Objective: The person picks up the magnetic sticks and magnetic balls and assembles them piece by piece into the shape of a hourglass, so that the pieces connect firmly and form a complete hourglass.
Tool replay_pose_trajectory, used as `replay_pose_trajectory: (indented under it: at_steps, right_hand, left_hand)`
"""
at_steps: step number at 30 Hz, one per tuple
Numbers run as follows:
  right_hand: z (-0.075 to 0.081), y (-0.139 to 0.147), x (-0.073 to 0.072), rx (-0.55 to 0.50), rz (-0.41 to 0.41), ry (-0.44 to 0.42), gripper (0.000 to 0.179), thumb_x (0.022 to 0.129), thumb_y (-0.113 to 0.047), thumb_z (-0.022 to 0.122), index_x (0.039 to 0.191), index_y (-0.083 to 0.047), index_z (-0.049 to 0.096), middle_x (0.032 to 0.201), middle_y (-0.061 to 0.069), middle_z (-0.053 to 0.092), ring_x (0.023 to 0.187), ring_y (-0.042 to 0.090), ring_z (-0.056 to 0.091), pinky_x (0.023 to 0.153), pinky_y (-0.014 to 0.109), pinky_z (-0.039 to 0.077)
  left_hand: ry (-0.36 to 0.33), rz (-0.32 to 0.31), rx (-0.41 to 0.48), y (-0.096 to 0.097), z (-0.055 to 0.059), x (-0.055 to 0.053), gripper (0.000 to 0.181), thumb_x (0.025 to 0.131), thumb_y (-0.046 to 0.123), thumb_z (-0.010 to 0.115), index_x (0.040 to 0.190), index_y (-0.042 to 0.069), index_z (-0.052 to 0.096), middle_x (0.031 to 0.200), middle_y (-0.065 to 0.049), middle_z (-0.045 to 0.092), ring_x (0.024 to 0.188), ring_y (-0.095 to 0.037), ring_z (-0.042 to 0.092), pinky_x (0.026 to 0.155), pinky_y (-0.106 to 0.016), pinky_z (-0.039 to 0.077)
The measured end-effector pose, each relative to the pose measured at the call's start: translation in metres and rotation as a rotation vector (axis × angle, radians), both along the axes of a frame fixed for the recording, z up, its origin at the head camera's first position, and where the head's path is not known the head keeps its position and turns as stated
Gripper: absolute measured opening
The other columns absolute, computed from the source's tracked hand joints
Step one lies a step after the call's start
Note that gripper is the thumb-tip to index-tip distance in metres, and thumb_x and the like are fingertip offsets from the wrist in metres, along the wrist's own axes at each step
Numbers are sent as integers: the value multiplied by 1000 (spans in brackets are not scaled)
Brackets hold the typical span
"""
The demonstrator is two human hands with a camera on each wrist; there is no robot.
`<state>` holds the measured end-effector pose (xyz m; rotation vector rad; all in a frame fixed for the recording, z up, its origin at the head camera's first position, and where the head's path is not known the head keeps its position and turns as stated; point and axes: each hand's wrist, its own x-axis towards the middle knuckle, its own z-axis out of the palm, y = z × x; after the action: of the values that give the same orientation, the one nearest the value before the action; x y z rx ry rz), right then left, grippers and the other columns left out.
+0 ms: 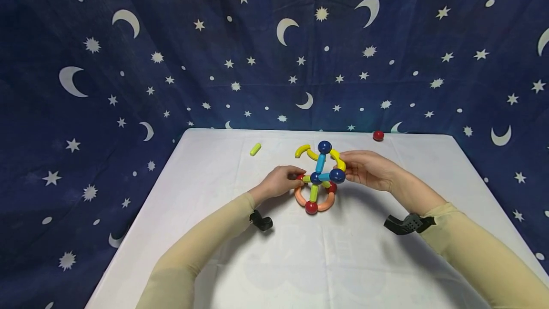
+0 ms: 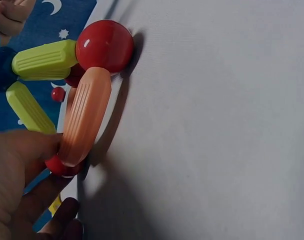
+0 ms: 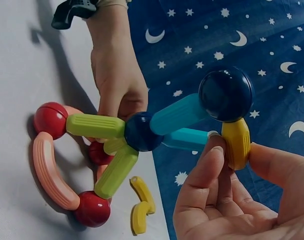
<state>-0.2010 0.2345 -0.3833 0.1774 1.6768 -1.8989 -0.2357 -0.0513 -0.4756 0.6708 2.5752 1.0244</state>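
Note:
A magnetic ball-and-rod model stands on the table. Its base is a ring of orange curved rods (image 2: pixel 87 117) and red balls (image 1: pixel 311 207). Lime rods (image 3: pixel 95 126) rise from it to a central blue ball (image 3: pixel 143 131). From there, light blue rods (image 1: pixel 320 162) reach two more blue balls (image 1: pixel 324 147). My left hand (image 1: pixel 279 182) pinches the left red ball (image 2: pixel 64 166) of the base, thumb and fingers on either side. My right hand (image 1: pixel 371 168) pinches a yellow curved rod (image 3: pixel 236 145), which touches an outer blue ball (image 3: pixel 225 93); its far end is partly hidden by fingers.
Behind the model lie two yellow curved rods (image 1: pixel 302 150) on the white table (image 1: pixel 274 261). A loose lime rod (image 1: pixel 255 149) lies at the back left, and a red ball (image 1: pixel 378 136) near the back edge. A dark starry cloth (image 1: pixel 257 37) hangs behind.

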Motion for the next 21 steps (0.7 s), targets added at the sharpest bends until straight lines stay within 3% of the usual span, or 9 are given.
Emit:
replay_pose_trajectory:
  at_steps: [3,6,12,17,21]
  right_hand:
    - [-1,1,1,-22,0,2,43,103,-26,65,136,-1,51,104,7,72,85,15,65,80,24,57]
    - [-1,1,1,-29,1,11,42,103,-26,65,134,-1,52,104,7,71,86,15,65,81,24,57]
    - [-1,1,1,-10,-1,26,43,103,-27,65,135,-1,51,103,7,71,86,15,64,81,24,57]
    - [-2,1,1,6,-2,32,46,102,-28,66,136,-1,50,102,6,71,85,15,63,80,23,56]
    - [-3,-1,1,12,3,35,50,103,-28,64,139,2,47,102,6,71,86,16,62,80,23,56]
  left_hand:
    - [14,26,9,-4,3,0,38,99,27,67,135,15,68,129,-1,69,114,-15,62,100,-34,48]
    - [80,102,13,-14,10,-5,33,100,29,66,130,16,71,125,0,70,114,-18,63,98,-36,49]
    - [251,289,-25,-51,20,-35,26,101,25,64,123,16,75,117,-1,74,112,-23,65,96,-39,49]
    - [227,431,-134,-79,22,-57,32,102,29,60,129,16,71,123,-4,71,114,-31,59,98,-46,45]
    - [187,511,-198,-91,18,-69,39,101,35,62,134,14,68,127,-7,69,115,-35,56,98,-50,42]
